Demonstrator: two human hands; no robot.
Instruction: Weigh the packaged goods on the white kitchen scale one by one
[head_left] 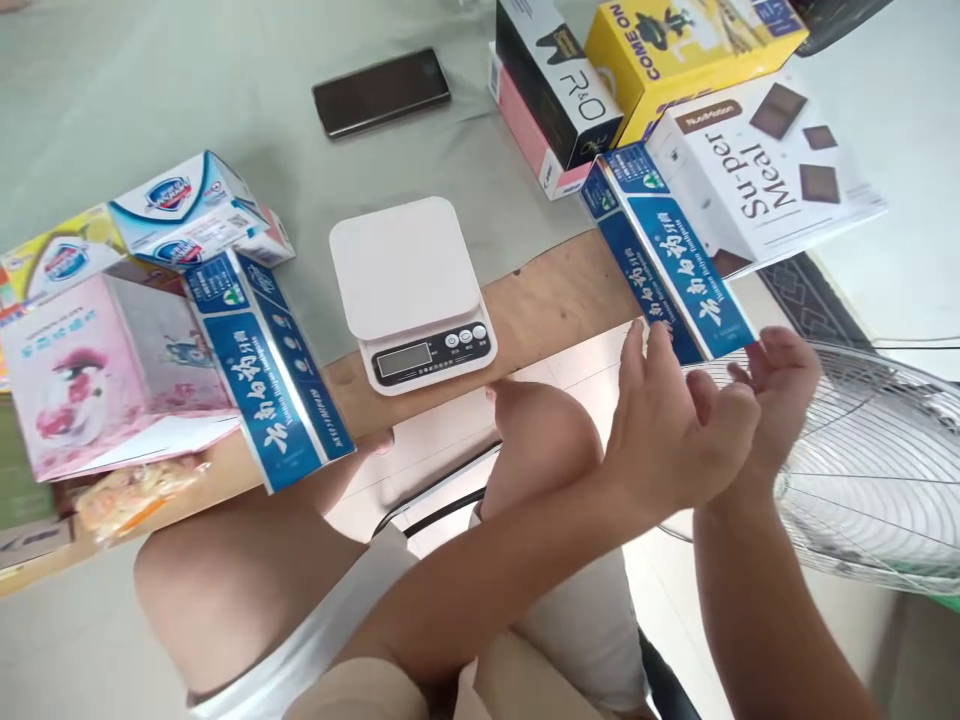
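A long blue toothpaste box point(667, 250) lies slanted at the right, its near end past the wooden table edge point(555, 290). My left hand point(675, 420) reaches across my knees, fingers stretched up and touching the left side of that end. My right hand point(780, 385) is cupped, palm up, just right of the same end, fingers apart. Neither hand closes round the box. A white kitchen scale point(409, 290) with nothing on it stands in the middle, left of my hands.
A second blue toothpaste box point(270, 370) leans on a pink carton point(97, 370) and soap boxes point(187, 210) at the left. A phone point(381, 90) lies behind. Stacked cartons point(757, 170) fill the back right. A fan grille point(877, 470) is beside my right arm.
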